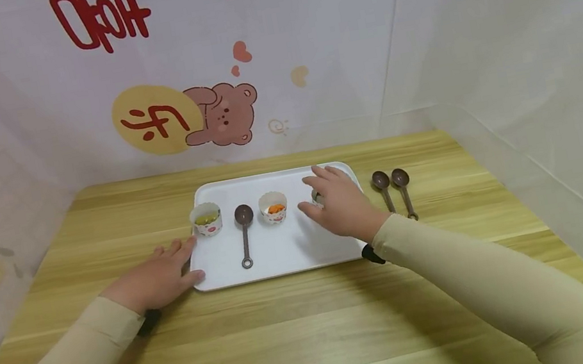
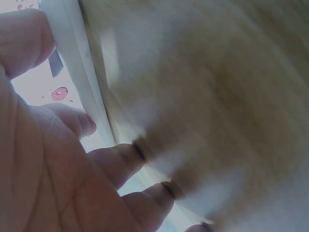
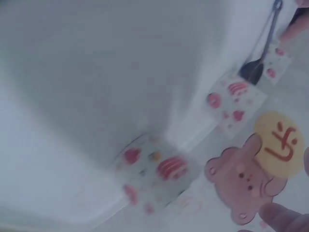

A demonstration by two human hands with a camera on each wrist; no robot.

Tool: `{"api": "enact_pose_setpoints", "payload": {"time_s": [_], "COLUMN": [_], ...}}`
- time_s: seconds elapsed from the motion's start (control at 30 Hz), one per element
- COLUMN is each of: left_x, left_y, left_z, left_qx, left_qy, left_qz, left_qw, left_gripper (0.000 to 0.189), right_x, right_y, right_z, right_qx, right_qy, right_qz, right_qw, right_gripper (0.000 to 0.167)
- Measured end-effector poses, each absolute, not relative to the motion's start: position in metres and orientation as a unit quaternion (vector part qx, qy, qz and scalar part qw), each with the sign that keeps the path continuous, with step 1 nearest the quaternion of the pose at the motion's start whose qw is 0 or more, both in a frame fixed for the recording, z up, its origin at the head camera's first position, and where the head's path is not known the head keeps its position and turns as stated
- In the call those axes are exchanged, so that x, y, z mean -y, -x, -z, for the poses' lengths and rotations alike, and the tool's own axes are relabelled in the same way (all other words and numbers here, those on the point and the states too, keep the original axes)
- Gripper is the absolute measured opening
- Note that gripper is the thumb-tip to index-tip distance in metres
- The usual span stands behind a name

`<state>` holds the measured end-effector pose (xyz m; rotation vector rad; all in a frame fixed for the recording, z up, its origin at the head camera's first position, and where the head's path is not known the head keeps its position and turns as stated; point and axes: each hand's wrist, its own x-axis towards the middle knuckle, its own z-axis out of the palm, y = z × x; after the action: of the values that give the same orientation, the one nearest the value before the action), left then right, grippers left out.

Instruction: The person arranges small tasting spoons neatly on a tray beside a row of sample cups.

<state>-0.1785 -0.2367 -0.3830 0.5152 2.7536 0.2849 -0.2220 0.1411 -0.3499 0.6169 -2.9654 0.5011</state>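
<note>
- In the head view, find the white tray (image 1: 280,252) lying flat toward the far edge of the tabletop (image 1: 308,342), long axis running left to right, roughly parallel to that edge.
- See the left hand (image 1: 159,280) at the tray's left edge, fingers loosely straight and touching the rim, grip not clenched.
- See the right hand (image 1: 341,207) spread over the tray's right part, grip released, just beside the half-hidden right cup (image 1: 316,198).
- From the tray's left edge rightward, pick out the left cup (image 1: 208,228) with green pieces, the brown spoon (image 1: 243,216) and the middle cup (image 1: 275,216) with orange pieces; both cups upright, mouths up.
- Note the spoon's bowl toward the tray's far edge, ringed handle toward its near edge.
- Beyond the tray's right edge, spot the inner spoon (image 1: 381,180) and outer spoon (image 1: 400,178), bowls likewise toward the tabletop's far edge.
- Judge the tray light, stiff, probably slippery; best taken by both short edges. Judge the cups light, soft-walled, easily dented; best pinched gently. Take any spoon by its stiff handle.
- In the left wrist view, see fingers reaching across the rim, printed cup wall showing past the thumb; cannot tell how firmly pressed.
- In the right wrist view, see the right cup apart from the visible fingers, nothing grasped.
</note>
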Motion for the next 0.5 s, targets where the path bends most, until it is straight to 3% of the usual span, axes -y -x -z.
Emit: {"api": "enact_pose_setpoints", "payload": {"time_s": [0.5], "left_x": [0.236], "left_y": [0.178], "left_z": [0.385], "left_qx": [-0.965], "left_qy": [-0.183], "left_qz": [-0.099], "left_qw": [0.161], "left_gripper": [0.085], "right_x": [-0.210], "right_y": [0.232], "right_z": [0.359], "right_qx": [0.980], "right_qy": [-0.157], "right_qz": [-0.124], "right_qw": [0.011], "right_gripper": [0.073]}}
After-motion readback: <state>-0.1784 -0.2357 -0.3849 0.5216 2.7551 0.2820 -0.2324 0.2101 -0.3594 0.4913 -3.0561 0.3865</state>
